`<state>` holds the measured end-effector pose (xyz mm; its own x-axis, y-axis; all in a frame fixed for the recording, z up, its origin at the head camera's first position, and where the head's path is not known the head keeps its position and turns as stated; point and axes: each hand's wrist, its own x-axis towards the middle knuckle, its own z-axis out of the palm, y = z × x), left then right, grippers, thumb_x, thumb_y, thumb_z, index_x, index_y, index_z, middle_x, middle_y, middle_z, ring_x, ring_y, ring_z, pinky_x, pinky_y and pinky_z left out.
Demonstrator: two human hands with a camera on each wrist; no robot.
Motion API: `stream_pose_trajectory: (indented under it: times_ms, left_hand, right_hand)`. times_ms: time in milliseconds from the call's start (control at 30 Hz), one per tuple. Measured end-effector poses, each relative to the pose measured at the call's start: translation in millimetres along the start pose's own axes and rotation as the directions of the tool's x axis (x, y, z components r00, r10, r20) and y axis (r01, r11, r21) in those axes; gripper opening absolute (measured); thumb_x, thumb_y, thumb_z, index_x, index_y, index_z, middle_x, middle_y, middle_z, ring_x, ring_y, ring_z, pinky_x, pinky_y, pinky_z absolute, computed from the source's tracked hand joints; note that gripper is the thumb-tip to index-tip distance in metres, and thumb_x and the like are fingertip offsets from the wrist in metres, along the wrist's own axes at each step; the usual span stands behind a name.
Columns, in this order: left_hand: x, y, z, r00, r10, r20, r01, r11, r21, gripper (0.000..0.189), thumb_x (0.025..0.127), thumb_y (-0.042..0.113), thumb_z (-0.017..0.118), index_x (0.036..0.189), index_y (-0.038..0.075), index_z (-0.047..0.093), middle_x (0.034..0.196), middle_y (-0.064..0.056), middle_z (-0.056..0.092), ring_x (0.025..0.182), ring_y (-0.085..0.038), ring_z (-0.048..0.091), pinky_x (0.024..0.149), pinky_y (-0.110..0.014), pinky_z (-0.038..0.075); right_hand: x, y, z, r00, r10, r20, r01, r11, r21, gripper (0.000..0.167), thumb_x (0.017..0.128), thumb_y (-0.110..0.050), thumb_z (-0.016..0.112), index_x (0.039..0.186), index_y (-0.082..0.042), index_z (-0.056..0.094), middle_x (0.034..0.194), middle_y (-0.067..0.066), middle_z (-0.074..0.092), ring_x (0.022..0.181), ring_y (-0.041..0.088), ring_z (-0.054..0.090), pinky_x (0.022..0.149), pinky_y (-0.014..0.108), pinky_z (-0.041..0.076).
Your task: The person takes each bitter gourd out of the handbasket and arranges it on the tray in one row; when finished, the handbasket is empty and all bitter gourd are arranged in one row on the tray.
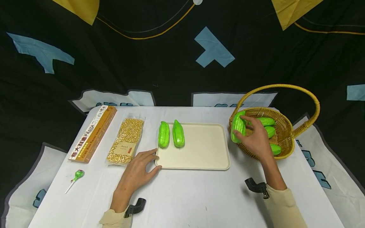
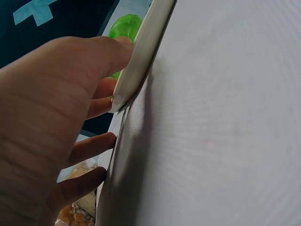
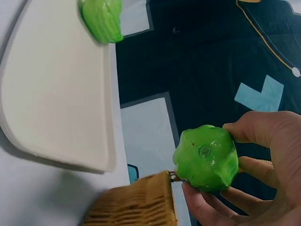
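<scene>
My right hand (image 1: pixel 256 139) grips a green ridged gourd (image 1: pixel 238 126) over the left rim of a wicker basket (image 1: pixel 289 152). In the right wrist view, thumb and fingers surround this gourd (image 3: pixel 205 157), its blunt end facing the camera. Several similar gourds (image 1: pixel 265 121) lie inside the basket, partly hidden by the hand. Two more, a left gourd (image 1: pixel 163 134) and a right gourd (image 1: pixel 178 134), rest side by side on the left part of a cream tray (image 1: pixel 199 152). My left hand (image 1: pixel 138 169) holds the tray's near left corner between thumb and fingers.
Left of the tray lies a clear bag of yellow kernels (image 1: pixel 129 131). A pasta box (image 1: pixel 92 134) and a green-wrapped lollipop (image 1: pixel 77 177) are farther left. The basket's tall handle (image 1: pixel 280 86) arches above it. A dark patterned cloth (image 1: pixel 171 69) hangs behind the white table (image 1: pixel 188 196).
</scene>
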<state>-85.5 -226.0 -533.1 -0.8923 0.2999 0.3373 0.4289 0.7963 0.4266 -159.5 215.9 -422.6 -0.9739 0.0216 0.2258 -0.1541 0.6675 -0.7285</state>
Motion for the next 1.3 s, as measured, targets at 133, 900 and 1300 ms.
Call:
stream_pose_trajectory:
  times_ms: [133, 900, 1300]
  left_hand:
    - [0.5, 0.2, 0.0, 1.000, 0.006, -0.001, -0.006, 1.000, 0.006, 0.037, 0.090, 0.034, 0.089, 0.116, 0.011, 0.079, 0.148, -0.009, 0.067, 0.131, -0.033, 0.065, 0.111, -0.050, 0.055]
    - [-1.0, -0.4, 1.3, 1.000, 0.024, -0.015, -0.024, 0.999, 0.026, 0.037, 0.089, 0.035, 0.089, 0.115, 0.010, 0.079, 0.146, -0.010, 0.068, 0.128, -0.033, 0.067, 0.108, -0.050, 0.057]
    - [-1.0, -1.8, 1.2, 0.999, 0.039, -0.021, -0.038, 0.999, 0.022, 0.037, 0.090, 0.036, 0.089, 0.115, 0.010, 0.079, 0.146, -0.010, 0.068, 0.128, -0.033, 0.067, 0.109, -0.050, 0.056]
  right_hand:
    - [-2.0, -0.4, 7.0, 1.000, -0.012, 0.008, 0.012, 1.000, 0.008, 0.063, 0.092, -0.013, 0.085, 0.149, -0.005, 0.059, 0.147, 0.027, 0.054, 0.127, 0.054, 0.062, 0.104, 0.070, 0.053]
    - [-2.6, -10.0, 44.7, 0.994, -0.066, 0.083, 0.061, 0.996, 0.057, 0.065, 0.089, -0.009, 0.087, 0.148, -0.003, 0.060, 0.148, 0.029, 0.054, 0.125, 0.054, 0.064, 0.087, 0.062, 0.064]
    - [0.8, -14.6, 67.7, 0.989, -0.083, 0.124, 0.071, 0.992, 0.103, 0.065, 0.088, -0.011, 0.087, 0.147, -0.005, 0.061, 0.147, 0.026, 0.056, 0.124, 0.050, 0.066, 0.095, 0.063, 0.061]
